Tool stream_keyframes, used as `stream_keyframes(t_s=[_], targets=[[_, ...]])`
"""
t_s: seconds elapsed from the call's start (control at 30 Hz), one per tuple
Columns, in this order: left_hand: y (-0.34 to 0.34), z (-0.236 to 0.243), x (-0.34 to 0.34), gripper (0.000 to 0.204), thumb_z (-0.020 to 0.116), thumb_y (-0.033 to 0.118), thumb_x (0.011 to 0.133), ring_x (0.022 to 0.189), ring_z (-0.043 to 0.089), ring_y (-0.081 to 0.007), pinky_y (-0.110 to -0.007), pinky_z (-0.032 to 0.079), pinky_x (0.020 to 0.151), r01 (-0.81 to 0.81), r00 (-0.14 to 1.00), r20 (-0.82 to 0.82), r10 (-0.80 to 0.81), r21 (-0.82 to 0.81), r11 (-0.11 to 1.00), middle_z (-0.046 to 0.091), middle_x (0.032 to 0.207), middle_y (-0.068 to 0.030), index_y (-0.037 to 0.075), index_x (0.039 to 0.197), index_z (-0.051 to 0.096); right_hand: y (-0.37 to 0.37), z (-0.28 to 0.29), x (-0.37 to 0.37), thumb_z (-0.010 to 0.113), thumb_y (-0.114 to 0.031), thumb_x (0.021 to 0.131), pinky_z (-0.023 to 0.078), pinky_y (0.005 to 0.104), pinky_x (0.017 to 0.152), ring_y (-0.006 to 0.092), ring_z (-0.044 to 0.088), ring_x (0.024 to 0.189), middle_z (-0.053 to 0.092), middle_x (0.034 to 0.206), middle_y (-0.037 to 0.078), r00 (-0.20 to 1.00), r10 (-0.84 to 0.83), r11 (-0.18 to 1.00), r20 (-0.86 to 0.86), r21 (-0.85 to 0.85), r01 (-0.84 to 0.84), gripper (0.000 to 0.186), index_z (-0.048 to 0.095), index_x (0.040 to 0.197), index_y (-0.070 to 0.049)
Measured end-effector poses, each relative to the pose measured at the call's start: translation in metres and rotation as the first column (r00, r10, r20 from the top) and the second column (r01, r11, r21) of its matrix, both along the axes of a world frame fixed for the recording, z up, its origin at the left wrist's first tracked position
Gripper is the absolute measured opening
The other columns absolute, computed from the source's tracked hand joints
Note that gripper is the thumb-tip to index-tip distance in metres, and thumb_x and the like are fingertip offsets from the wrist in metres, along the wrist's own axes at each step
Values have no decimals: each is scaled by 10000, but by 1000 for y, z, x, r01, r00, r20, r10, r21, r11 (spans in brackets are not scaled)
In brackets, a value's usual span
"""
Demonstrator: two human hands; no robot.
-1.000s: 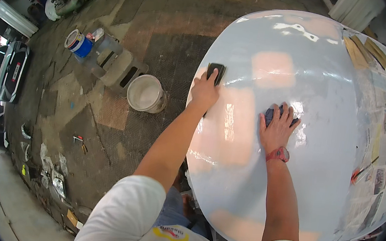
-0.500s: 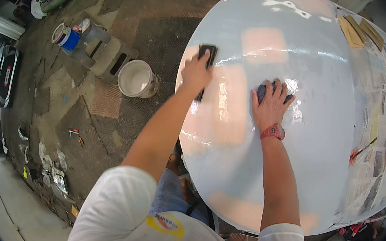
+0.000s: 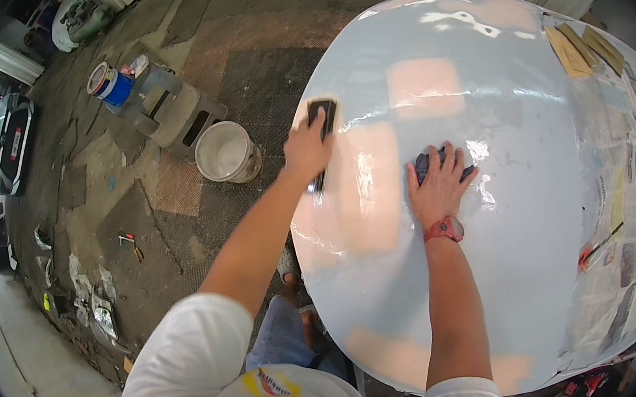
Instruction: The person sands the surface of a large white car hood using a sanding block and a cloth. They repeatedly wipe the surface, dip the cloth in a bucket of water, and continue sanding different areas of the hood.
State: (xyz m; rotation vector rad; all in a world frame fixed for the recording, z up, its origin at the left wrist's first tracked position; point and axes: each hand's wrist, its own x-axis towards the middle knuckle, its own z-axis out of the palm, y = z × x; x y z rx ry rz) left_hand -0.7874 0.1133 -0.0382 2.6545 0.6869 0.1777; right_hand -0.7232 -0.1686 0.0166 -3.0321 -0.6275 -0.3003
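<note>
A large, rounded car body panel [image 3: 497, 292], grey with peach patches and wet-looking shine, lies before me. Near its left edge my left hand [image 3: 307, 150] is closed over a long black sanding block [image 3: 326, 114], which lies against a peach patch. Further right, my right hand [image 3: 438, 193] presses a crumpled dark cloth [image 3: 422, 166] onto the grey surface, fingers spread over it and partly hiding it. On that wrist sits a red watch [image 3: 444, 229].
Newspaper sheets [image 3: 604, 257] cover the panel's right side, with brown paper-like strips [image 3: 568, 53] at the far right. On the floor to the left stand a white bucket [image 3: 252, 165], a grey plastic stool [image 3: 185, 115] and a blue-and-white tin [image 3: 117, 88]. Another person [image 3: 592, 391] is low at right.
My left hand and the sanding block have slid slightly toward me and to the left along the panel. The right hand stays on the cloth. The whole view has shifted a little.
</note>
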Motion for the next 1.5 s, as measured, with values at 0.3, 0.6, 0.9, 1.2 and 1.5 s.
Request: stream_keyframes(t_s=[0.3, 0.6, 0.9, 1.2, 1.5], targets=[[-131, -3, -181, 746, 666, 351, 1020, 1194, 628, -459, -573, 614, 908, 245, 966, -67, -248, -44, 968, 423, 1658, -217, 234, 1691, 361, -22, -2, 0, 547, -511, 1057, 140, 769, 1247, 425, 333, 1556, 437, 1616, 156, 998, -43, 999, -43, 15, 44, 561, 573, 1475, -137], [-3, -15, -27, 700, 657, 332, 1022, 1201, 625, -473, -563, 588, 967, -25, 999, -39, 23, -35, 999, 500, 1594, -234, 174, 1659, 411, -6, 0, -4, 568, -513, 1047, 149, 775, 1241, 431, 337, 1551, 439, 1603, 160, 999, 9, 999, -40, 35, -8, 550, 566, 1441, -129], [-86, -11, -158, 710, 668, 249, 1014, 1203, 582, -445, -557, 584, 977, 127, 988, -68, -135, -113, 985, 438, 1646, -200, 233, 1670, 397, -23, -2, 0, 547, -521, 1052, 142, 774, 1244, 429, 331, 1554, 429, 1611, 155, 999, -40, 999, -34, 10, 41, 566, 552, 1461, -131], [-54, -35, -117, 679, 658, 301, 1022, 1199, 600, -471, -572, 565, 1016, 35, 999, 6, -35, -68, 997, 467, 1614, -238, 206, 1656, 436, -17, 5, 0, 554, -512, 1051, 148, 770, 1245, 424, 321, 1561, 428, 1613, 152, 998, -37, 999, -45, 23, 38, 555, 554, 1458, -134], [-6, -38, -100, 702, 696, 298, 994, 1346, 552, -475, -586, 507, 1094, -77, 995, 47, 87, -182, 980, 509, 1609, -194, 257, 1650, 448, -12, 3, -3, 559, -513, 1050, 158, 763, 1242, 426, 341, 1548, 438, 1605, 156, 1000, -12, 999, -18, 34, 13, 548, 573, 1441, -129]])
